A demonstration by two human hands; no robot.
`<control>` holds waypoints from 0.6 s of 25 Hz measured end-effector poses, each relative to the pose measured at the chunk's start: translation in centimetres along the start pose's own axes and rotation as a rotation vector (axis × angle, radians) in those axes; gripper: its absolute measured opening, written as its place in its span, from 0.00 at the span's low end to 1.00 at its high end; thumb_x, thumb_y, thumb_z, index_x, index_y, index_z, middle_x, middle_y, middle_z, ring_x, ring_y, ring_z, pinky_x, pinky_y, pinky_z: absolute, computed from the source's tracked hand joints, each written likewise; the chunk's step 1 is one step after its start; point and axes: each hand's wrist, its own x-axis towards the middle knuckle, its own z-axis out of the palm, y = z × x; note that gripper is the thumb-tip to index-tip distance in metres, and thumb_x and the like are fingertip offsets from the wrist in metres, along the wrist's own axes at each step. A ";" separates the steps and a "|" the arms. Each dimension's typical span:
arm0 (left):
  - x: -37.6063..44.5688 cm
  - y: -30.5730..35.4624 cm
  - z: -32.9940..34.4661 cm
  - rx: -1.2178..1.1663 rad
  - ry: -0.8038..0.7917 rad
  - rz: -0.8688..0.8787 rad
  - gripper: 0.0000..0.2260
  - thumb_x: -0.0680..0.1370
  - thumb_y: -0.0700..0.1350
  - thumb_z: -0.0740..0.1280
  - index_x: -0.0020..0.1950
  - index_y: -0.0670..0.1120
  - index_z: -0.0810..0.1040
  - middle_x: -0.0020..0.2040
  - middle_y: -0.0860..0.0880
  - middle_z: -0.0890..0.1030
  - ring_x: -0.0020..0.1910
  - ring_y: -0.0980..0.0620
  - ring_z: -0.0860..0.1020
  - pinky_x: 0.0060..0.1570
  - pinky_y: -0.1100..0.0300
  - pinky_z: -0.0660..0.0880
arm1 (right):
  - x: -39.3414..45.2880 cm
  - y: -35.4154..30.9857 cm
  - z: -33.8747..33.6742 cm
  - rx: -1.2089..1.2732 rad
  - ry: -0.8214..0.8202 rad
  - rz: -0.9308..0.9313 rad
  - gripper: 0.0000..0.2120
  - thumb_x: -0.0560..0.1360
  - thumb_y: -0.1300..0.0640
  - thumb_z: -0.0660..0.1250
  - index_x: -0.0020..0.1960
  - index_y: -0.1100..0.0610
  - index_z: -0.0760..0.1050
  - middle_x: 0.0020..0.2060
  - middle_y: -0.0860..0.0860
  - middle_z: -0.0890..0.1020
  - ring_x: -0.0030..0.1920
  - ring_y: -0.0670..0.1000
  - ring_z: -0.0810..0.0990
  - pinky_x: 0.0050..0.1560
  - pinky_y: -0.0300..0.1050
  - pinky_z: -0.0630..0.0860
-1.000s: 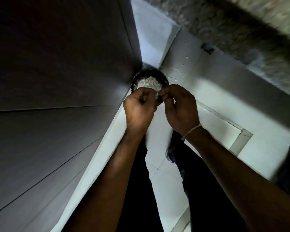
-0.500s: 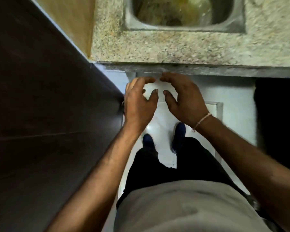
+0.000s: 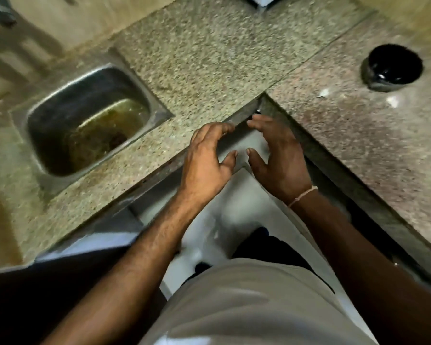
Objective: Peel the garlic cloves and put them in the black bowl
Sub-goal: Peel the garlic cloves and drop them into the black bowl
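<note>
Both hands, left [image 3: 209,155] and right [image 3: 278,155], are hovering released w/ nothing held, fingers loosely spread; black bowl [image 3: 392,67] is sitting on worktop [image 3: 358,135] up-right of right hand; no garlic visible, so person needs cloves fetched first, probably.

The bowl [image 3: 393,64] near the counter's far right edge is glossy black. The counter [image 3: 209,61] is speckled granite, tan and grey, with a pinker, mottled slab [image 3: 358,135] on its right side. The sink [image 3: 85,115] at the left is dull steel, stained brownish-yellow inside. A pale pink thread band [image 3: 302,195] circles the right wrist.
</note>
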 end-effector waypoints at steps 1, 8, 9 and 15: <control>1.7 1.3 1.8 0.000 -0.040 0.040 0.20 0.74 0.40 0.75 0.65 0.47 0.79 0.62 0.51 0.79 0.63 0.51 0.77 0.61 0.47 0.78 | 0.0 2.0 -1.6 -0.027 0.042 0.024 0.23 0.76 0.61 0.71 0.70 0.60 0.74 0.70 0.57 0.77 0.71 0.59 0.74 0.70 0.58 0.72; 10.2 8.6 13.0 0.037 -0.208 0.236 0.20 0.73 0.40 0.75 0.64 0.46 0.79 0.61 0.49 0.80 0.62 0.47 0.77 0.62 0.52 0.74 | -0.2 12.2 -10.0 -0.084 0.216 0.265 0.25 0.73 0.61 0.69 0.70 0.58 0.74 0.69 0.54 0.77 0.68 0.59 0.76 0.65 0.57 0.75; 11.1 9.4 14.6 0.040 -0.237 0.258 0.20 0.73 0.40 0.75 0.65 0.46 0.79 0.61 0.49 0.80 0.63 0.47 0.76 0.62 0.51 0.74 | -0.3 13.4 -11.0 -0.091 0.231 0.295 0.25 0.73 0.60 0.69 0.70 0.57 0.75 0.69 0.54 0.77 0.68 0.58 0.76 0.66 0.56 0.75; 15.9 12.0 20.3 0.087 -0.381 0.339 0.20 0.74 0.41 0.74 0.66 0.46 0.79 0.62 0.48 0.80 0.62 0.48 0.74 0.62 0.56 0.71 | 0.3 18.1 -13.9 -0.138 0.305 0.457 0.25 0.73 0.61 0.70 0.69 0.58 0.75 0.67 0.55 0.79 0.66 0.58 0.76 0.67 0.48 0.71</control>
